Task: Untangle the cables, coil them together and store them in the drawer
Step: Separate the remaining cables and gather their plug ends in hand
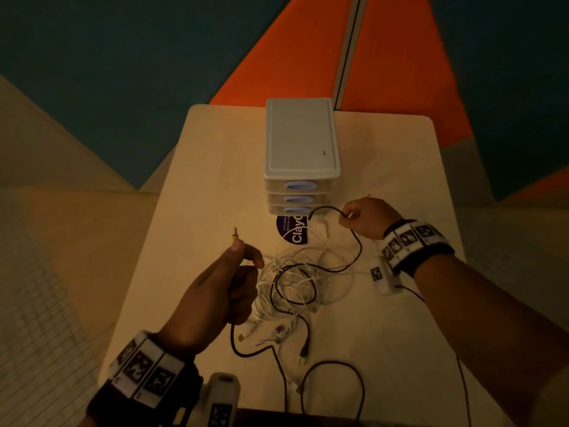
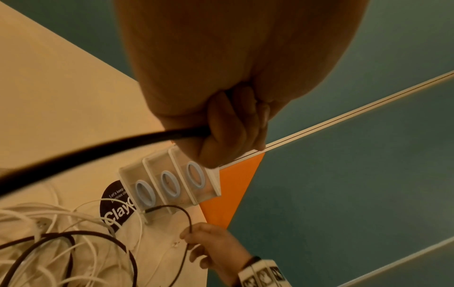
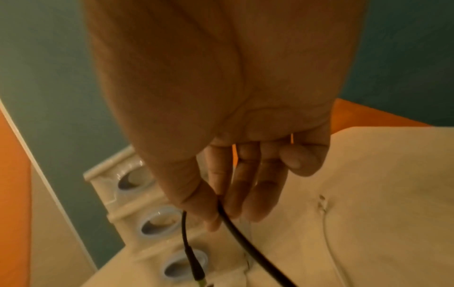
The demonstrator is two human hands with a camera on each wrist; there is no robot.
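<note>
Cables point(image 1: 292, 282): thin white and black cords, loosely knotted mid-tabletop before a closed, seemingly translucent plastic drawer unit point(image 1: 301, 155). Left hand point(image 1: 215, 291) fingers curl round a black cable's yellow-tipped plug point(image 1: 235, 237); right hand point(image 1: 366, 218) pinches the black cable near its other end.

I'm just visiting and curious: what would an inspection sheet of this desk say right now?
Surface: pale wooden table, with a round dark sticker.
Job's things: white three-drawer unit, all drawers closed.
Clutter: nothing seen beyond the cables.
Grippers: left hand grips a black cable behind its yellow plug; right hand pinches a black cable.
Cables: tangled pile of white and black cables, not yet coiled.
Surroundings: teal and orange wall panels.
</note>
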